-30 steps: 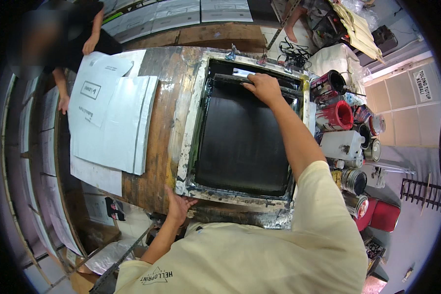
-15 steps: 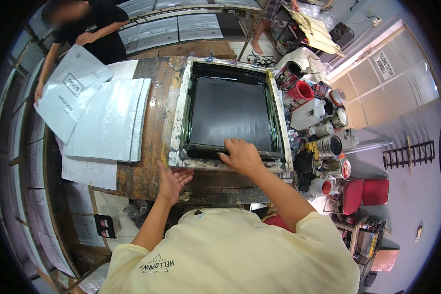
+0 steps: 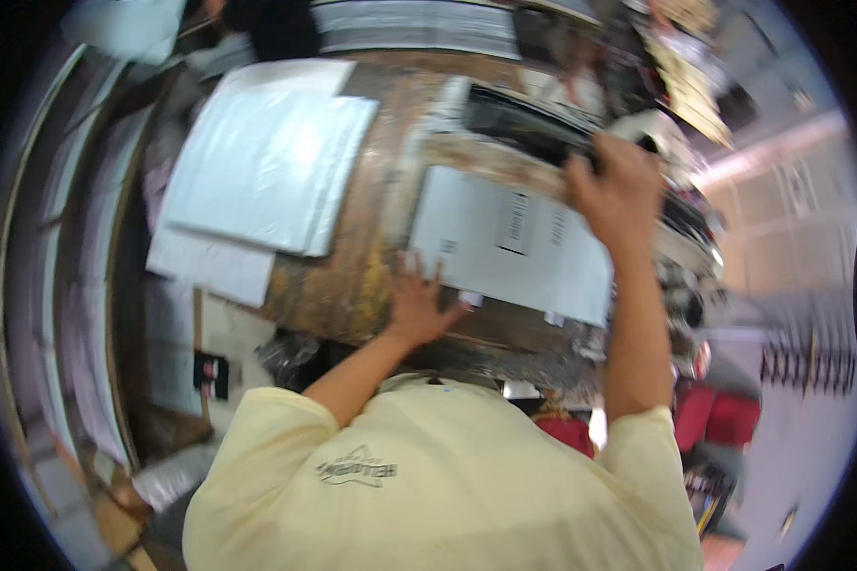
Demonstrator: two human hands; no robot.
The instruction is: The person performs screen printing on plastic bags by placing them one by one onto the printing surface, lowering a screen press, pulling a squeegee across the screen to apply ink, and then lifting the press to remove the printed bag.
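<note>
A screen printing frame (image 3: 514,152) stands tilted up at the far side of the wooden table, foreshortened, with dark ink inside it. My right hand (image 3: 619,190) is closed round its raised near edge, blurred by motion; whether a squeegee is under those fingers too, I cannot tell. Below the frame lies a pale sheet (image 3: 562,271) with black print on its upper face. At the sheet's near left corner my left hand (image 3: 419,303) rests with fingers spread, holding nothing.
A stack of pale sheets (image 3: 267,171) lies on the table's (image 3: 300,295) left part. Ink cans (image 3: 686,305) crowd the right side. Another person (image 3: 276,29) in dark clothes is at the far left, with a pale sheet (image 3: 133,29). Red chairs (image 3: 719,416) stand at the right.
The frame has swung up from lying flat, with my right hand, uncovering the printed sheet. My left hand has moved right, to that sheet's corner. The view has shifted.
</note>
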